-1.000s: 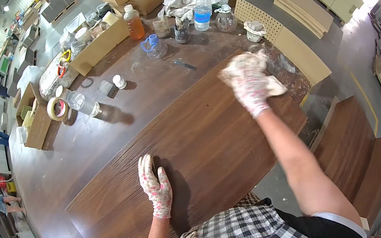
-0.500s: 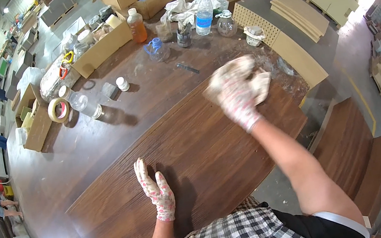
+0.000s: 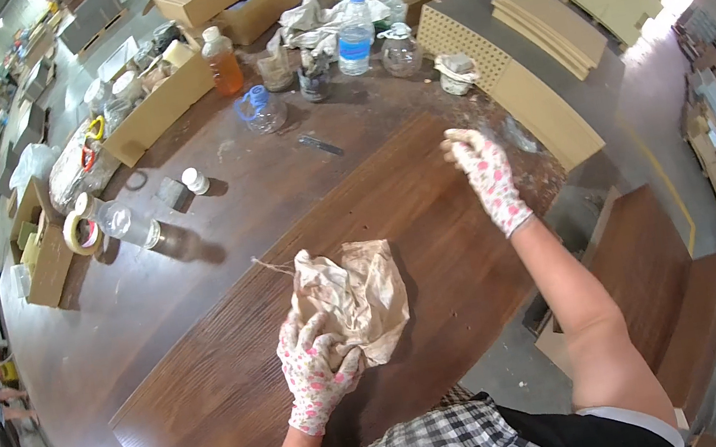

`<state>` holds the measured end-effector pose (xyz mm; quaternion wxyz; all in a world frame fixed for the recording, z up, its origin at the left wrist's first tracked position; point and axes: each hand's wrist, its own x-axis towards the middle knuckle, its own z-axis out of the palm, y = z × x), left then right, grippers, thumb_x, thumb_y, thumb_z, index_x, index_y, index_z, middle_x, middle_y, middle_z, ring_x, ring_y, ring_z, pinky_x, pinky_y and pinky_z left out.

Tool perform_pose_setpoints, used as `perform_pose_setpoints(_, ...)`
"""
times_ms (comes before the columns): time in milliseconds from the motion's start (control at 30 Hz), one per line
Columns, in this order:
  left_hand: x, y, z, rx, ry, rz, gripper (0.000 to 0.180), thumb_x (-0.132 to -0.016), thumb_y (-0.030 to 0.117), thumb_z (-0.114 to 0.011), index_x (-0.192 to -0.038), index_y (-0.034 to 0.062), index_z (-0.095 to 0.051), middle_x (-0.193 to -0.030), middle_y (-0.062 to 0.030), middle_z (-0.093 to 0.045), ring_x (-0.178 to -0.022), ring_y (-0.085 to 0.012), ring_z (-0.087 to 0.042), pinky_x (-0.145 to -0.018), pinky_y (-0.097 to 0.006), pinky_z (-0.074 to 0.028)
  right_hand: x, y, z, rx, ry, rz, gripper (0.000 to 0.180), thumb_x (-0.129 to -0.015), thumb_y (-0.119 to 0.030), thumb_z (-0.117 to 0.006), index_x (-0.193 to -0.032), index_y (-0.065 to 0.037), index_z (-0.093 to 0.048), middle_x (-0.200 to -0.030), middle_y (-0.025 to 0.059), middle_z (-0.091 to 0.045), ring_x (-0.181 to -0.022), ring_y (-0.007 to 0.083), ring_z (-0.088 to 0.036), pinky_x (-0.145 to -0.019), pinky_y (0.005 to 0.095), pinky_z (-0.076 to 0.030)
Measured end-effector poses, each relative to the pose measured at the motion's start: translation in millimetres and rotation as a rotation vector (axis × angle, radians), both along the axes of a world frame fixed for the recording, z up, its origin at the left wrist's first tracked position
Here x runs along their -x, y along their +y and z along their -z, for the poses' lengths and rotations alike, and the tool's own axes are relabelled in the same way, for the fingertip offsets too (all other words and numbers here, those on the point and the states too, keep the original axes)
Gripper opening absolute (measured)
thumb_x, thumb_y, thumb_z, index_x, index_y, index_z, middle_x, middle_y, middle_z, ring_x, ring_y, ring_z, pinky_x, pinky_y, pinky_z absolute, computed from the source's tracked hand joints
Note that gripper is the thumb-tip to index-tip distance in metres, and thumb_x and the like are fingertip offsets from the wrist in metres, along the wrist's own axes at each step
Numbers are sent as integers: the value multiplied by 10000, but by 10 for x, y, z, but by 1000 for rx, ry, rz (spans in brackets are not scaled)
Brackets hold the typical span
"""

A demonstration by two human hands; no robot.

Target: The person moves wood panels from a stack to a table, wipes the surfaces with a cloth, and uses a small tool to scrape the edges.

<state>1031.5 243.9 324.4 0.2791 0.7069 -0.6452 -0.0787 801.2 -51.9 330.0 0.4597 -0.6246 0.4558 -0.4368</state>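
Observation:
A crumpled, brown-stained cream rag (image 3: pixel 364 303) lies over the middle of a dark brown wood-grain panel (image 3: pixel 243 385). My left hand (image 3: pixel 314 382), in a white glove with pink flowers, has its fingers and thumb on the rag's near left edge, gripping it. My right hand (image 3: pixel 490 178), in a matching glove, is over the panel's far right end. It holds nothing, and its fingers are loosely bent and a little apart.
Beyond the panel on the brown table are a flat dark tool (image 3: pixel 321 143), a water bottle (image 3: pixel 355 39), an orange-liquid bottle (image 3: pixel 222 61), a blue-topped jug (image 3: pixel 262 112), a white-capped vial (image 3: pixel 196 181) and a tape roll (image 3: pixel 82 234). Brown boards (image 3: pixel 631 272) stand at the right.
The rag was under my right hand at the panel's far right; now it lies mid-panel at my left hand. My right hand is free of it. The view has shifted slightly.

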Motion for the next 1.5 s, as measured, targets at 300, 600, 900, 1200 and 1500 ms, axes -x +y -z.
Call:
perform_pose_setpoints(300, -6, -17, 12, -15, 85, -33, 224, -571, 204, -743, -731, 90, -635, -1047, -85, -601, -1111, -360, -464, -953, -483, -334, -1621, -752, 94, 442, 1008, -390, 318, -801, -338, -563, -951, -80, -672, -1002, 128, -635, -1008, 294, -579, -873, 387, -461)
perform_pose_setpoints(600, -10, -9, -13, 4, 135, -100, 211, -588, 206, -747, -743, 101, -653, -1059, -76, -613, -1111, -350, -474, -957, -478, -338, -2270, -905, 377, 502, 1278, -455, 164, -777, -74, -579, -879, -46, -704, -903, 167, -675, -857, 299, -666, -698, 380, -547)
perform_pose_setpoints(900, 32, -18, -40, 45, 189, -105, 204, -582, 196, -743, -731, 100, -643, -1035, -56, -628, -1113, -332, -493, -948, -465, -368, -2083, -1009, 512, 594, 1165, -313, 185, -828, -93, -529, -972, -42, -631, -932, 175, -651, -836, 299, -656, -709, 398, -531)
perform_pose_setpoints(1200, -42, 23, 70, 89, 159, -84, 181, -585, 182, -712, -713, 83, -631, -1042, -59, -625, -1111, -336, -482, -958, -461, -345, -943, -306, -90, -15, 305, -258, 290, -908, -195, -536, -1152, -40, -562, -801, 20, -602, -623, 87, -535, -562, 226, -445)
perform_pose_setpoints(1500, -78, 31, 61, 96, 200, 4, 184, -618, 154, -700, -750, 76, -598, -1053, -63, -613, -1126, -334, -470, -971, -462, -324, 68, -343, 243, 437, 779, 129, 181, -816, -228, -610, -847, -54, -649, -824, 135, -617, -801, 309, -599, -746, 402, -461)
